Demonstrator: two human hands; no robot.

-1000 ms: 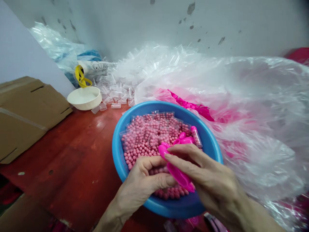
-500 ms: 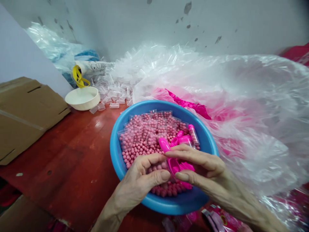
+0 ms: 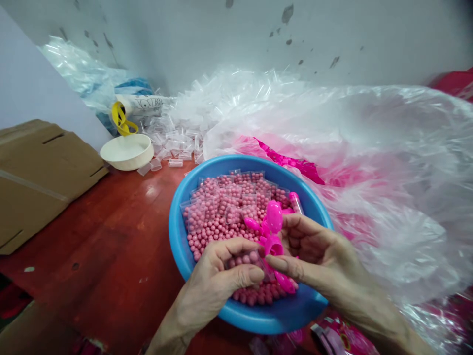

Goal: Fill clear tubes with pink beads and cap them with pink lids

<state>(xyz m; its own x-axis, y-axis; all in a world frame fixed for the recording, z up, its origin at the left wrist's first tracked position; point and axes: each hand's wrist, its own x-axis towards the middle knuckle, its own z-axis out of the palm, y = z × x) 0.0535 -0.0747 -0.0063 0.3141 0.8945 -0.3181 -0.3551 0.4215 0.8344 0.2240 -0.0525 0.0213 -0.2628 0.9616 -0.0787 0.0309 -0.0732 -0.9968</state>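
My left hand [image 3: 216,276] is closed around a clear plastic tube [image 3: 246,259] filled with pink beads, its open end toward the right. Between thumb and fingers, my right hand [image 3: 320,249] grips a bright pink plastic cap [image 3: 273,245] with a round hollow opening and rounded lobes. The cap is right by the tube's end; whether they touch I cannot tell. Both hands are over a blue basin [image 3: 177,222] of loose pink beads [image 3: 210,231]. Several filled tubes [image 3: 221,197] lie on the beads, and a pink-capped tube [image 3: 294,202] leans at the right.
Behind the basin, clear empty tubes [image 3: 177,143] form a large pile. A white round dish [image 3: 127,153] stands beside yellow tape [image 3: 121,118]. Cardboard [image 3: 48,177] lies at left on the red table [image 3: 121,236]. Plastic sheeting [image 3: 388,212] spreads over pink items at right.
My right hand has lifted the pink cap from among the pink pieces, turning it upright beside the tube. My left hand keeps the tube in nearly the same place.
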